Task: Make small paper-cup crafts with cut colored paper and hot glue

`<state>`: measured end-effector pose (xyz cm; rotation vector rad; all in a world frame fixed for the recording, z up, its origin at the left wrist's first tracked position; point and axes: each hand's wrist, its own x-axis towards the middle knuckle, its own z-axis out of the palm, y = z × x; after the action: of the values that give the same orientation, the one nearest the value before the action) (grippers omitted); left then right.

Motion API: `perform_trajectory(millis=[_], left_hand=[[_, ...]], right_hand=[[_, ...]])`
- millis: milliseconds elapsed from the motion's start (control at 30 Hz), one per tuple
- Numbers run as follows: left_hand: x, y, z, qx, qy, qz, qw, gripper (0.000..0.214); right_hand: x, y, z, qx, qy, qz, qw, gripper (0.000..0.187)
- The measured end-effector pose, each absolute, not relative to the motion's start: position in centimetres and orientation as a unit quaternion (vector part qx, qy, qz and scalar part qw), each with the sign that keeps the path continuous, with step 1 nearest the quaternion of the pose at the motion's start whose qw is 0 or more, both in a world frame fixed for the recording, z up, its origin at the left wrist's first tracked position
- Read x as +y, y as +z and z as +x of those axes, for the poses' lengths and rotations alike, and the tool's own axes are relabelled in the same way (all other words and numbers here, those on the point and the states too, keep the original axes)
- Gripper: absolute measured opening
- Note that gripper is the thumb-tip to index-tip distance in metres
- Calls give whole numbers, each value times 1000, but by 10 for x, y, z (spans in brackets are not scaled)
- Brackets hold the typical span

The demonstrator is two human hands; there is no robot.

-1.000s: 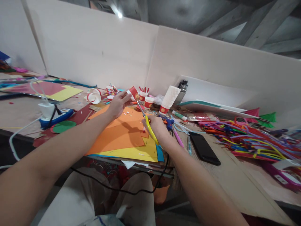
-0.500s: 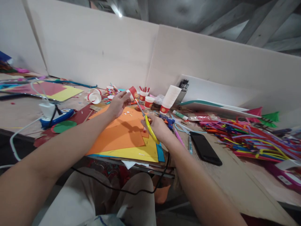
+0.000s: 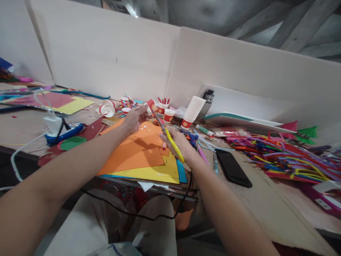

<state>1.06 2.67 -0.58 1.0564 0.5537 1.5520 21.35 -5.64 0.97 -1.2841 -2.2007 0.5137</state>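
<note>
My left hand (image 3: 134, 119) holds a small red and white paper cup (image 3: 150, 106) above a stack of orange, yellow and blue paper sheets (image 3: 138, 153). My right hand (image 3: 178, 142) grips yellow-handled scissors (image 3: 170, 139). Their blades point up and left, and the tips reach the cup's edge. Both forearms stretch out over the table's front edge.
Right of my hands lie a black phone (image 3: 233, 168), a blue glue gun (image 3: 189, 136), pens and a heap of coloured pipe cleaners (image 3: 282, 160). A stack of white cups (image 3: 192, 112) and cut red cups (image 3: 168, 114) stand behind. A charger with cable (image 3: 54, 124) sits at the left. White boards wall the back.
My left hand lowered the cup slightly and tilted it. The scissors' blades rose toward the cup and now meet its edge.
</note>
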Motion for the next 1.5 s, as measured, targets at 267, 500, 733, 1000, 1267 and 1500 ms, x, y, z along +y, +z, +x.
perform_trajectory(millis=[267,500,733,1000,1267,1500], left_hand=[[26,-4,10,237,659,448,556,28],[22,0,10,233,681,446,533,27],[25,-2,9,233,678,450,532,28],[23,-1,9,244,645,460,559,31],[21,2,9,238,648,435,578,32],[25,7,1,299,592,410,626,24]], right_hand=[[-61,13,210,-792,230,-497,271,30],[-59,10,212,-786,244,-494,282,32],[-60,12,212,-782,270,-494,268,30],[-59,11,212,-782,265,-494,274,30],[-55,8,213,-794,228,-486,287,31],[-56,10,213,-793,193,-504,282,30]])
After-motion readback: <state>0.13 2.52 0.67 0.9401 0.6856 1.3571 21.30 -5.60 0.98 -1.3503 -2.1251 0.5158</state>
